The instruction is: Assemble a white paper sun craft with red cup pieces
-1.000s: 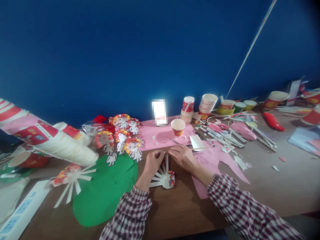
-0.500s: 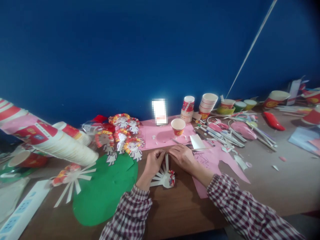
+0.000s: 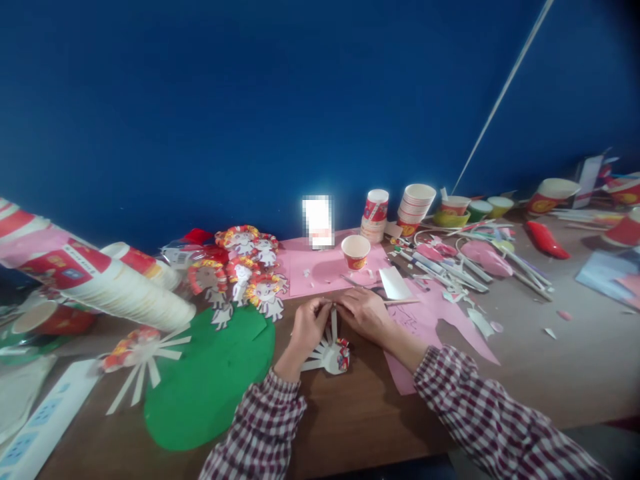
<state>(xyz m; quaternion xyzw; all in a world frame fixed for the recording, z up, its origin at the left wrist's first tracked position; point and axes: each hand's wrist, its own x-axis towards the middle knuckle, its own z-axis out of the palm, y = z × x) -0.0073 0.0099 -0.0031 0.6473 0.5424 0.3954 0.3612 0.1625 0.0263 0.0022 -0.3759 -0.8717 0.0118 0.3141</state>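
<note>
My left hand (image 3: 309, 328) and my right hand (image 3: 364, 315) meet at the fingertips over the brown table. Both are closed in a pinch on the far end of a white strip of a cut paper cup (image 3: 334, 360). The cup is slit into several strips that fan out from its round base, and some red printed parts curl up at its right. My left hand covers part of the fan. Just beyond my hands stands a paper cup (image 3: 355, 253) on a pink sheet (image 3: 313, 283). Scissors (image 3: 356, 283) lie near my right fingers.
A green paper shape (image 3: 210, 393) lies at left, below a leaning stack of paper cups (image 3: 125, 293). Paper dolls (image 3: 240, 270) cluster at the back. Markers (image 3: 440, 267), paper scraps and a red stapler-like object (image 3: 546, 241) occupy the right. Another cut cup (image 3: 150, 350) lies left.
Almost nothing differs. My hands keep their pinch on the strip, and the whole view has shifted very slightly.
</note>
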